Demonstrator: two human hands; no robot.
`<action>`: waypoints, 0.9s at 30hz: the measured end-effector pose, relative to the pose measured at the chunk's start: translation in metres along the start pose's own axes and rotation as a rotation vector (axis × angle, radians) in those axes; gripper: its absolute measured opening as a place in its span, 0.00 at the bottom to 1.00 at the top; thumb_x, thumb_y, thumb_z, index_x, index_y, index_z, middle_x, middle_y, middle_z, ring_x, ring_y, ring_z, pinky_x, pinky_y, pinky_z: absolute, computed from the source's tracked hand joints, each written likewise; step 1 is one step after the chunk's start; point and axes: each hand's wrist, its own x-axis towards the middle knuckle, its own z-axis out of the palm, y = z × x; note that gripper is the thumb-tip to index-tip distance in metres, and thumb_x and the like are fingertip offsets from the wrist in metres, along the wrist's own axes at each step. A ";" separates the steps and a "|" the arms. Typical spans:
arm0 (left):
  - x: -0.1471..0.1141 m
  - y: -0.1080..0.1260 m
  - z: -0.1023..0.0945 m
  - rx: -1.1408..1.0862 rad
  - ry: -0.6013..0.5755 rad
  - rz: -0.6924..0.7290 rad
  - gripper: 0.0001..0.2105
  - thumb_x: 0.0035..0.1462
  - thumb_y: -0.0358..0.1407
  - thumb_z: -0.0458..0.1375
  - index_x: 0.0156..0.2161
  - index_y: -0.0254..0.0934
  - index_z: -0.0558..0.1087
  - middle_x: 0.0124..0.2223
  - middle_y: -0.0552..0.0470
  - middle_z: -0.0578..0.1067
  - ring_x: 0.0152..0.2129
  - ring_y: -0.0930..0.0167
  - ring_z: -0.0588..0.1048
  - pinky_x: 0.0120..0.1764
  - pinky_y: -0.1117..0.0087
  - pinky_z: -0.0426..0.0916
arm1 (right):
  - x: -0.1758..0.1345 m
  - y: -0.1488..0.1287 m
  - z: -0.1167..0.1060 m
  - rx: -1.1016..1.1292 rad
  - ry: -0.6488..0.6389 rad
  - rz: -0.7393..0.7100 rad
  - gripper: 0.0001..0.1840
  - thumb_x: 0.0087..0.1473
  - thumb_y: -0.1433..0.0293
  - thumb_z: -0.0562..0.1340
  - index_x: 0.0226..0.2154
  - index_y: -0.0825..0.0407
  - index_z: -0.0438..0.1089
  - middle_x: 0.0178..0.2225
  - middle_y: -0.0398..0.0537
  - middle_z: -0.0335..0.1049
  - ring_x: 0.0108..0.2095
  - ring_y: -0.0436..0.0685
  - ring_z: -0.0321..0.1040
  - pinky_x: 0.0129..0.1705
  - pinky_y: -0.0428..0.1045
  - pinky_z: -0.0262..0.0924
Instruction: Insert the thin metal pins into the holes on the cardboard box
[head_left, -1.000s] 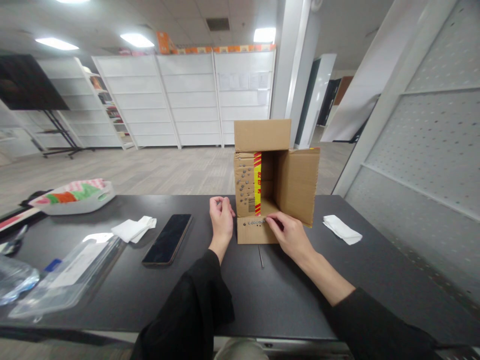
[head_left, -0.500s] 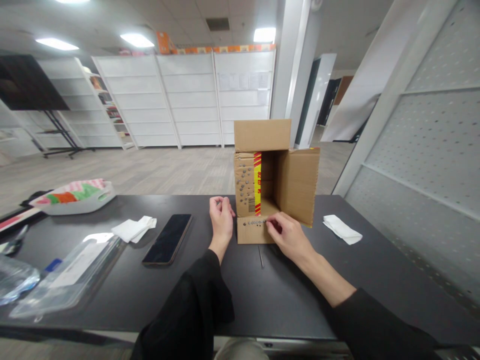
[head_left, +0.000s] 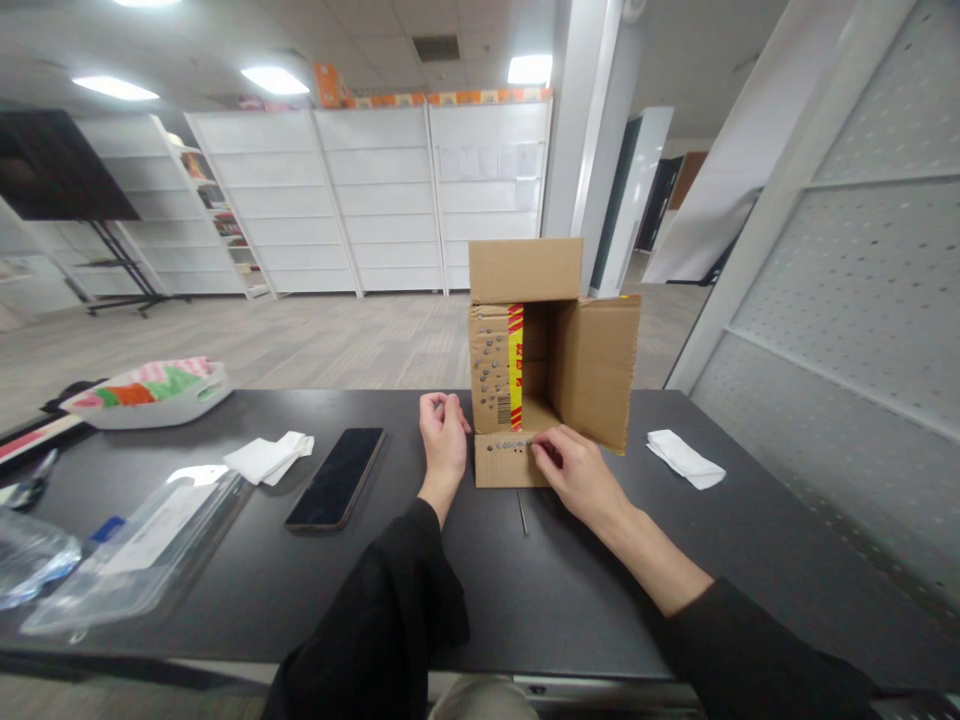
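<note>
Open cardboard box (head_left: 600, 370), right hand (head_left: 571, 462) at its lower flap (head_left: 499, 472)

White shelving (head_left: 375, 200) spans the room behind a dark table (head_left: 570, 620). The box stands on the table, its opening toward the wearer, upper flap (head_left: 525, 270) raised and a strip of yellow-and-red tape (head_left: 515, 368) along the left flap (head_left: 484, 420). A clear plastic case (head_left: 150, 540) lies at left, with a white basket (head_left: 172, 412) beyond it.

The right hand's thumb and forefinger are drawn narrow at the end of a row of small metal heads (head_left: 512, 445) on the lower flap; whether they pinch one I cannot tell. The left hand (head_left: 444, 440) is curled just beside the box, its contents, if any, hidden.

A smartphone (head_left: 336, 478) lies left of that hand. Folded white tissues lie on either side, one (head_left: 268, 458) near the phone, one (head_left: 685, 460) right of the box. A thin metal rod (head_left: 523, 512) rests before the lower flap. More metal heads dot the left flap.
</note>
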 end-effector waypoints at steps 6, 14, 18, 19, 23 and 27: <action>0.001 -0.001 -0.001 0.008 -0.001 0.000 0.11 0.58 0.43 0.57 0.36 0.41 0.59 0.21 0.64 0.63 0.15 0.78 0.64 0.22 0.77 0.61 | -0.002 -0.004 -0.002 0.053 -0.037 -0.044 0.07 0.60 0.73 0.56 0.36 0.51 0.70 0.33 0.48 0.70 0.34 0.56 0.68 0.37 0.51 0.62; -0.001 0.001 0.000 -0.006 -0.004 0.001 0.11 0.59 0.42 0.57 0.35 0.41 0.59 0.21 0.64 0.63 0.15 0.78 0.64 0.22 0.77 0.61 | -0.009 -0.023 -0.012 0.056 -0.313 -0.193 0.20 0.46 0.83 0.55 0.40 0.50 0.68 0.40 0.48 0.67 0.41 0.56 0.65 0.43 0.50 0.61; -0.001 0.002 0.000 -0.003 0.002 -0.004 0.10 0.59 0.42 0.57 0.35 0.41 0.59 0.21 0.64 0.63 0.15 0.78 0.64 0.22 0.77 0.61 | -0.011 -0.031 -0.013 0.018 -0.415 -0.243 0.21 0.44 0.85 0.53 0.38 0.50 0.68 0.40 0.47 0.66 0.41 0.56 0.64 0.44 0.50 0.58; -0.001 0.002 0.000 -0.002 0.005 -0.004 0.10 0.59 0.41 0.57 0.35 0.41 0.59 0.21 0.64 0.63 0.15 0.78 0.64 0.22 0.77 0.61 | -0.011 -0.033 -0.013 0.006 -0.437 -0.253 0.21 0.44 0.85 0.53 0.38 0.50 0.68 0.39 0.47 0.66 0.41 0.56 0.64 0.44 0.51 0.57; -0.001 0.002 0.001 0.000 0.006 -0.006 0.10 0.59 0.41 0.56 0.35 0.41 0.59 0.20 0.64 0.63 0.15 0.78 0.64 0.22 0.77 0.61 | -0.011 -0.039 -0.013 -0.024 -0.511 -0.277 0.19 0.44 0.84 0.53 0.36 0.50 0.68 0.40 0.47 0.65 0.40 0.56 0.63 0.44 0.51 0.55; -0.001 0.001 0.001 0.005 0.010 -0.006 0.10 0.59 0.41 0.56 0.36 0.41 0.59 0.20 0.64 0.63 0.15 0.78 0.64 0.22 0.77 0.61 | -0.012 -0.044 -0.013 -0.053 -0.560 -0.283 0.14 0.47 0.83 0.53 0.32 0.50 0.66 0.39 0.47 0.65 0.38 0.55 0.60 0.43 0.51 0.53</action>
